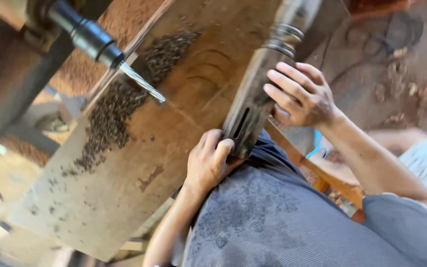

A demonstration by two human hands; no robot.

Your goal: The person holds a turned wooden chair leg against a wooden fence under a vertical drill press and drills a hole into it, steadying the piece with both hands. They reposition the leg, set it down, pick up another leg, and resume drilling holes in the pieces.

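Hands both grip one turned wooden post (253, 99), dark, with a slot cut near its lower end and ringed grooves farther up. Left hand (208, 160) is clamped on the near end, by the slot, against the person's grey shirt. Right hand (300, 94) wraps the shaft higher up, just below the grooves, fingers closed over it. Post's long axis runs from near-centre up to far-right, lying on the wooden bench (124, 163). Drill bit (142, 81) on a fixed machine points at the post from the left, well apart; left hand is nearer it. Dark shavings (109, 113) litter the bench.
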